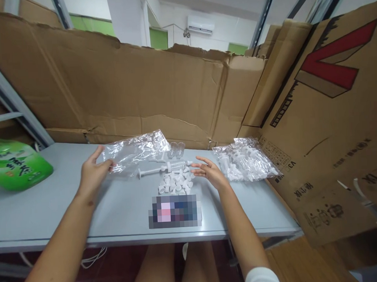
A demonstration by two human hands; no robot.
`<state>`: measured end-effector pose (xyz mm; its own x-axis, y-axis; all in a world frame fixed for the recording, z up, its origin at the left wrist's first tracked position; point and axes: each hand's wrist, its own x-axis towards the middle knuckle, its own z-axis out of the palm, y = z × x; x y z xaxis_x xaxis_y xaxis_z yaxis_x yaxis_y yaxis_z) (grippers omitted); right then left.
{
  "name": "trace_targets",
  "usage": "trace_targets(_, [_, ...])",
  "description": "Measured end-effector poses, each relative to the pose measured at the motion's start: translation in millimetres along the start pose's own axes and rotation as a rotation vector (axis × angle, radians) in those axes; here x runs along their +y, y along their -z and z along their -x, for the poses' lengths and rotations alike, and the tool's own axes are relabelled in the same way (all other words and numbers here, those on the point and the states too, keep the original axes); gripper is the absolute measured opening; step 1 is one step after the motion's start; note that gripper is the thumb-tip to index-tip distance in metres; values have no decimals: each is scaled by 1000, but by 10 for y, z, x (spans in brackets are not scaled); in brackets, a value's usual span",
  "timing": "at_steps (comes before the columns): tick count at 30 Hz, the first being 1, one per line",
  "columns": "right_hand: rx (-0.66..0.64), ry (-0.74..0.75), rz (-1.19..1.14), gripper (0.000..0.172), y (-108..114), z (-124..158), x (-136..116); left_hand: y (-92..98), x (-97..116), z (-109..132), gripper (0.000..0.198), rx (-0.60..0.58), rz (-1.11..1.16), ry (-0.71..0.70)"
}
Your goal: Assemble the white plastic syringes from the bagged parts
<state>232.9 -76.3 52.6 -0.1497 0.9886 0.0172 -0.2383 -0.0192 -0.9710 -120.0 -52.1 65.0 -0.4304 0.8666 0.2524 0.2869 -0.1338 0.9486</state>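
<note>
My left hand (96,171) pinches the left edge of a clear plastic bag (135,150) between thumb and fingers, and the bag stretches out to the right above the table. My right hand (209,171) is open, fingers spread, beside the white tip of a large syringe (177,165) with a clear barrel and white plunger; whether they touch, I cannot tell. The syringe lies on its side behind a heap of small white plastic pieces (177,182). Clear cups (177,149) stand behind it, close to the bag's right end.
A filled clear bag (243,160) of white parts lies at the right. A green bottle (17,164) lies at the left edge. A blurred-out flat item (175,211) sits near the front of the grey table (123,216). Cardboard (148,88) walls the back and right.
</note>
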Motion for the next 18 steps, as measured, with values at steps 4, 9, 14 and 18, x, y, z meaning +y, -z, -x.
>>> trace_targets(4, [3, -18, 41, 37, -21, 1, 4, 63, -127, -77, 69, 117, 131, 23])
trace_targets(9, [-9, -21, 69, 34, -29, -2, 2, 135, -259, -77, 73, 169, 281, 41])
trace_targets(14, [-12, -25, 94, 30, -26, -6, 9, 302, -307, -122, 69, 84, 277, 78])
trace_targets(18, [-24, -21, 130, 28, -17, -17, 31, 527, -271, -265, 66, -293, 315, 108])
